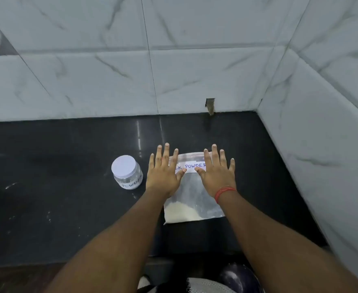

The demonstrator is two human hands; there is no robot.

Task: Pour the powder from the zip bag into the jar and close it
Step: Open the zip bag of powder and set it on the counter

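Observation:
A clear zip bag (192, 197) lies flat on the black counter (68, 187), with a white label reading "POWDER" near its top and pale powder gathered at its near end. My left hand (164, 172) rests flat over the bag's left edge, fingers spread. My right hand (217, 172) lies flat over the bag's right side, fingers spread, a red thread on its wrist. Neither hand grips anything. A small clear jar (127, 175) with a white lid on and a "POWDER" label stands upright just left of my left hand.
White marble-look tiled walls (174, 70) close off the counter at the back and on the right (322, 144). The counter's front edge runs below the bag. Faint powder specks dot the counter on the left.

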